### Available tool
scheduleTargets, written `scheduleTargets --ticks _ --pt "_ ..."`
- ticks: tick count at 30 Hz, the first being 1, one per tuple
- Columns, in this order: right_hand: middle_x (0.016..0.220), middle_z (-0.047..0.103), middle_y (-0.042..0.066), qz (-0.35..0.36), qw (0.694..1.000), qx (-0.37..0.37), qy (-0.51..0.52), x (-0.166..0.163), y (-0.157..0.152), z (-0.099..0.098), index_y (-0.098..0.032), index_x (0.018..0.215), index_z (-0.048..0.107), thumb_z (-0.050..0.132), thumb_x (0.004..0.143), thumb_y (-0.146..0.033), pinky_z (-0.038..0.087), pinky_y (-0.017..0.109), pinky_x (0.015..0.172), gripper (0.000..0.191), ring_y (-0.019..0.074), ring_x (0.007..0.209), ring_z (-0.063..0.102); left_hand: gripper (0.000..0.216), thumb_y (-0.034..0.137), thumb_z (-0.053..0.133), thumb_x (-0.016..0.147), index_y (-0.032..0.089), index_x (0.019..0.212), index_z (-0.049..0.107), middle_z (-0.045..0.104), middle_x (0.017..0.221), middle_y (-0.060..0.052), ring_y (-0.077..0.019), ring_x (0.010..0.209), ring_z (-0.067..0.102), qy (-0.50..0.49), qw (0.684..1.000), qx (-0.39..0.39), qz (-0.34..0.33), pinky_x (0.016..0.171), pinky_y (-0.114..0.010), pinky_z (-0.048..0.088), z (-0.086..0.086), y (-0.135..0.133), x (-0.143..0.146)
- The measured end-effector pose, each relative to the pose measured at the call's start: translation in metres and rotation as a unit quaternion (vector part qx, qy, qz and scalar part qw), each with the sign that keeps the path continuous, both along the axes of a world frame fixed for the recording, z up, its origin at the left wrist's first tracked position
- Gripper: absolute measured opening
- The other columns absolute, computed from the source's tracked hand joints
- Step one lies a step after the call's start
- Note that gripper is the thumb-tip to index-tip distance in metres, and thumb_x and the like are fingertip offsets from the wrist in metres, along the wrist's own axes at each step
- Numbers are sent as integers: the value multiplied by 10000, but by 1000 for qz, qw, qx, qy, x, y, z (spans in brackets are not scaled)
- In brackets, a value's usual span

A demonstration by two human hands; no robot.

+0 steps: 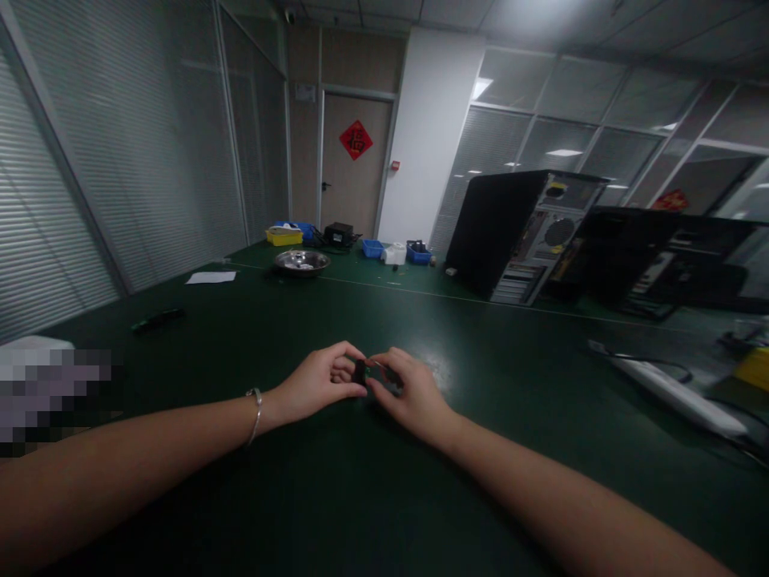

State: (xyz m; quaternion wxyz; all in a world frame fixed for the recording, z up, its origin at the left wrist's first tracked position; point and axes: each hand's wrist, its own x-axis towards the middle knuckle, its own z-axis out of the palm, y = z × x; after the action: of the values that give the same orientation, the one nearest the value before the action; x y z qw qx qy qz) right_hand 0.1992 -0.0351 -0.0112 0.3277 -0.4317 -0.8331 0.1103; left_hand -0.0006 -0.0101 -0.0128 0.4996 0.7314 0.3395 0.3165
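Observation:
Both hands meet above the middle of the green tabletop (288, 497). My left hand (318, 381), with a silver bracelet (257, 413) at the wrist, pinches a small black block-like part (360, 373) between thumb and fingertips. From the other side comes my right hand (414, 393), its thumb and fingers closed at the part's right side, where a little green shows. Whether the right fingers grip that part or another tiny piece is too small to tell.
A dark slim object (158, 320) and white paper (210, 277) lie at left. Behind stand a metal bowl (301, 264), a yellow bin (283, 238) and blue trays (372, 248). A computer tower (498, 232) rises at right, with a white power strip (678, 393) nearer.

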Motion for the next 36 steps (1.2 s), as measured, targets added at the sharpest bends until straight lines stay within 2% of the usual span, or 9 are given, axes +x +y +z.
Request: scheduleTargets --ticks 13,19,24,30,36 --pt "850 566 31 17 1000 -4 1 -1 -2 3 -207 1039 599 568 850 -218 400 261 653 191 162 786 532 399 181 739 696 155 1041 540 692 947 -58 -214 919 665 -17 1000 -17 -11 846 -384 502 5 -3 1" --pt "850 565 31 26 1000 15 6 -2 -3 2 -211 1095 597 552 864 -205 408 262 664 235 160 790 536 270 227 625 817 131 1047 521 697 911 -75 -183 799 671 -39 997 -68 -7 758 -358 522 10 -4 3" --pt "872 573 33 48 999 5 11 -2 -2 2 -216 1132 591 551 877 -203 418 255 674 258 154 799 544 264 195 613 816 123 1049 510 683 882 -65 -167 775 661 -49 997 -65 -8 746 -340 521 6 -2 4" --pt "906 571 34 82 996 6 15 0 -2 2 -231 1205 552 578 868 -205 434 269 718 339 160 834 550 270 140 613 787 141 1038 515 674 964 -80 -202 918 659 -72 997 -37 -9 823 -353 506 -1 3 3" --pt "908 573 33 77 996 13 43 2 0 -1 -234 1223 525 558 876 -199 441 273 729 350 157 829 552 256 126 609 770 136 1017 541 668 939 -67 -193 895 658 -60 998 -8 9 824 -353 508 4 2 2"
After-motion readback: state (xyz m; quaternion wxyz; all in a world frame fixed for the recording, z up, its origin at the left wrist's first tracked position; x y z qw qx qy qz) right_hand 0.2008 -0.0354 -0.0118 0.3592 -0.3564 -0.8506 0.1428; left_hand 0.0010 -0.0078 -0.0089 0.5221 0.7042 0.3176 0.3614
